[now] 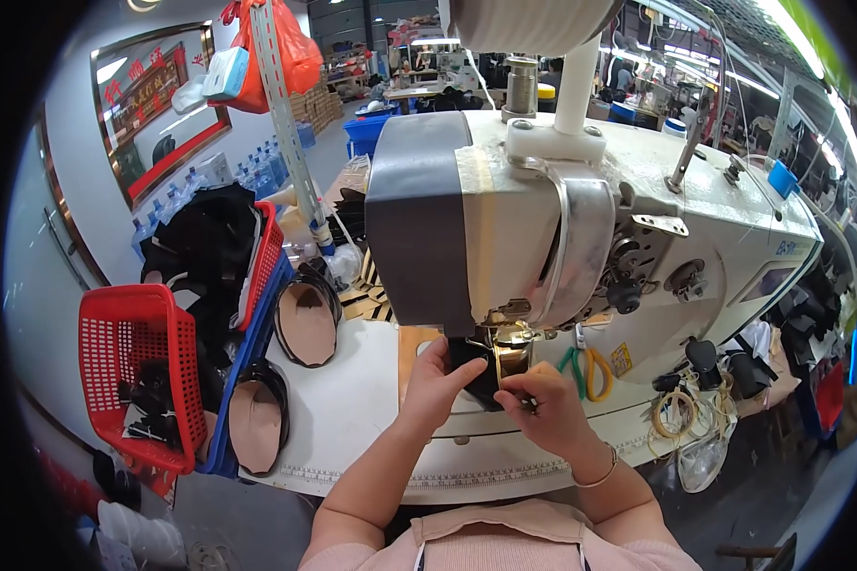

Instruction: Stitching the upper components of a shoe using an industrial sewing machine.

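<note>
A dark, glossy curved piece [470, 373], perhaps leather, lies under the needle area of a white and grey sewing machine [505, 228]. My left hand [432, 383] grips its left side, thumb on top and fingers partly hidden behind it. My right hand [548, 411] is closed, with thumb and forefinger pinching at the piece's right edge. A bright lamp lights the metal presser foot area [507, 335] just beyond my fingertips. The machine head hides the piece's far end.
Left on the white table [343, 419] lie two stacks of black-rimmed oval pieces with beige tops [307, 324]. Beside them stand a red basket [186, 381] and a blue crate [221, 419] with dark material. Green and orange-handled scissors [586, 371] and tape rolls [674, 413] are at right.
</note>
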Action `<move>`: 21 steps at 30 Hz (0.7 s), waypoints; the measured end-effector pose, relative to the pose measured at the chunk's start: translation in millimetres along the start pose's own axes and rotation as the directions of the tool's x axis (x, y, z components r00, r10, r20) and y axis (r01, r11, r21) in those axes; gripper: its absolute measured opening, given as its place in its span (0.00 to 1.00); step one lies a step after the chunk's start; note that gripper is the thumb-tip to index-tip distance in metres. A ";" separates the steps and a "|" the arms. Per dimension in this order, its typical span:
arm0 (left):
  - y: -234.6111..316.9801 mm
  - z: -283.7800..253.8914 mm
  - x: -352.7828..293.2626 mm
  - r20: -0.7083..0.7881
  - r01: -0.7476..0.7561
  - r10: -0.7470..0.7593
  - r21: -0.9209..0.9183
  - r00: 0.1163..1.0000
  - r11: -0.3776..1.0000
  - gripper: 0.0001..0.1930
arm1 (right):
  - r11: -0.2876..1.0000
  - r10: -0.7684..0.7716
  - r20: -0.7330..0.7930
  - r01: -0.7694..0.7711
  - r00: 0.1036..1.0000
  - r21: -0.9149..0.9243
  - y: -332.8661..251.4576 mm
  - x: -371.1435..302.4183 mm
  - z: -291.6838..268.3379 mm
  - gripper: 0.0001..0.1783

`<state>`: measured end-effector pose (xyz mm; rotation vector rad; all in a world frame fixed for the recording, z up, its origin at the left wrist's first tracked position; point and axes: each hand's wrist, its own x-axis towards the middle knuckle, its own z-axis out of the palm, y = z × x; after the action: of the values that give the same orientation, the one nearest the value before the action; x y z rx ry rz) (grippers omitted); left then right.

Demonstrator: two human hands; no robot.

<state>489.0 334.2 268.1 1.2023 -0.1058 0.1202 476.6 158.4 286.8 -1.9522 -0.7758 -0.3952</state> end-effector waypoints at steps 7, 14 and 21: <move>1.4 -3.3 9.4 0.003 0.016 -0.016 0.060 1.000 0.998 0.16 | 1.000 0.012 -0.067 -0.012 0.998 -0.008 -0.7 5.9 4.2 0.06; 7.4 -7.7 16.7 0.023 0.011 -0.014 0.143 1.000 0.990 0.16 | 0.998 0.060 -0.089 -0.058 0.994 0.031 2.4 8.8 8.9 0.06; -5.9 -7.1 7.4 -0.067 0.042 -0.044 -0.031 0.997 0.999 0.18 | 0.955 0.265 -0.347 -0.196 0.900 0.221 48.4 8.6 5.3 0.07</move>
<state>497.3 339.0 261.3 1.1690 -0.0231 0.1213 514.9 149.9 256.8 -1.7029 -0.3151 -0.5131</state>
